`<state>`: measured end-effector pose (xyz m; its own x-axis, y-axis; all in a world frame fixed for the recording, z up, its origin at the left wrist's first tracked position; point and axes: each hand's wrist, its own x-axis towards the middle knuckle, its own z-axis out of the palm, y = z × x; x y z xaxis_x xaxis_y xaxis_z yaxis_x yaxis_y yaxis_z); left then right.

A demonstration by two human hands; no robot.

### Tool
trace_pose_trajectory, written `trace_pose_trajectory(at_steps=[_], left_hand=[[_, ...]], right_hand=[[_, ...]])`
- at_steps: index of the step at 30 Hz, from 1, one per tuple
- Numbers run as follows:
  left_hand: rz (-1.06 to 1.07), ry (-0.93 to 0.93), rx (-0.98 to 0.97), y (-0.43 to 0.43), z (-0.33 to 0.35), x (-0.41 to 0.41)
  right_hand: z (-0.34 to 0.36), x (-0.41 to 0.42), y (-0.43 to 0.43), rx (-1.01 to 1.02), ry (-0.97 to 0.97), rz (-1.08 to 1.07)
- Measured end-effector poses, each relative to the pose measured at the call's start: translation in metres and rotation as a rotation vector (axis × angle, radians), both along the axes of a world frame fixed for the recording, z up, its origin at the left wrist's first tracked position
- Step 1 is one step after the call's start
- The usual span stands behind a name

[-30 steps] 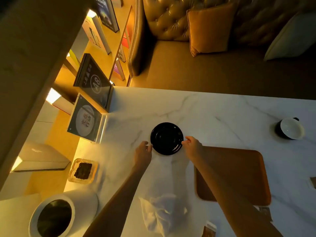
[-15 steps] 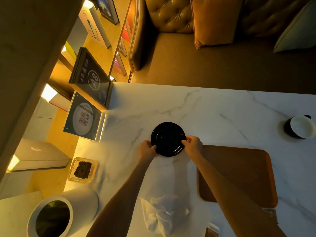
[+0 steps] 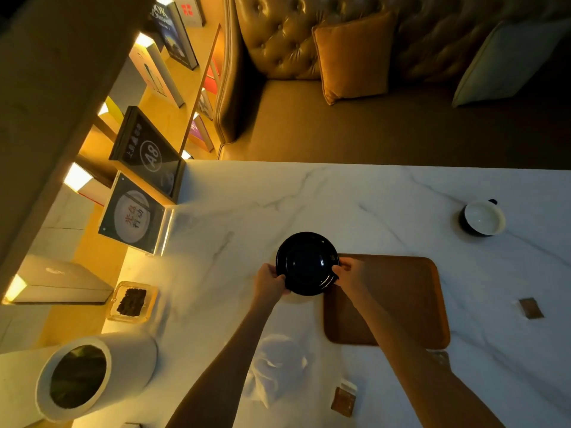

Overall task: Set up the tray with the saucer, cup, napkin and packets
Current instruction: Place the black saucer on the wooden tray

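**Saucer held in both hands at the tray's corner**

We see the black saucer (image 3: 306, 262) gripped from two sides. The left hand (image 3: 268, 282) has its fingers (image 3: 279, 284) closed on the saucer's near-left rim, and the right hand (image 3: 350, 274) has its fingers (image 3: 339, 267) pinched on the right rim. The saucer sits at the far-left corner of the brown tray (image 3: 401, 304), its right edge overlapping that corner; we cannot tell whether it is lifted or resting on the surface.

The tray lies flat on the white marble desk (image 3: 340, 205) and carries nothing else that we can see. The cup (image 3: 482, 218), white inside and dark outside, stands well apart on the desk beyond the tray's far-right corner. A crumpled white napkin (image 3: 276, 366) lies near the front edge, between the two forearms. One brown packet (image 3: 343, 400) lies near the front, to the right of the napkin, and another packet (image 3: 530, 307) lies to the right of the tray.

At the left edge of the desk we note a glass ashtray (image 3: 131, 301) with dark contents and a white cylindrical container (image 3: 92, 375).
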<state>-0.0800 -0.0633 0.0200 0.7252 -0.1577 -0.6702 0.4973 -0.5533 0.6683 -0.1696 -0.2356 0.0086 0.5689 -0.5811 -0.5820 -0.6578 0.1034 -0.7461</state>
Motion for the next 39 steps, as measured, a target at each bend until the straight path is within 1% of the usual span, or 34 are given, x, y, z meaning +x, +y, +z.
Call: trace_pose_trajectory(at_steps=[9, 15, 24, 35, 39], left_hand=[[-0.097, 0.059, 0.065, -0.061, -0.003, -0.075], [-0.107, 0.075, 0.075, -0.083, -0.012, -0.106], [-0.135, 0.049, 0.159, -0.094, -0.026, -0.118], [-0.124, 0.024, 0.187, -0.085, -0.034, -0.120], [-0.117, 0.041, 0.193, -0.080, -0.036, -0.123]], right_hand=[[0.003, -0.088, -0.054, -0.063, 0.086, -0.048], [-0.001, -0.121, -0.075, -0.083, 0.082, -0.050], [-0.015, -0.133, -0.085, -0.070, 0.062, -0.043], [-0.035, -0.134, -0.079, -0.032, 0.036, -0.042], [-0.040, -0.134, -0.077, -0.018, 0.034, -0.041]])
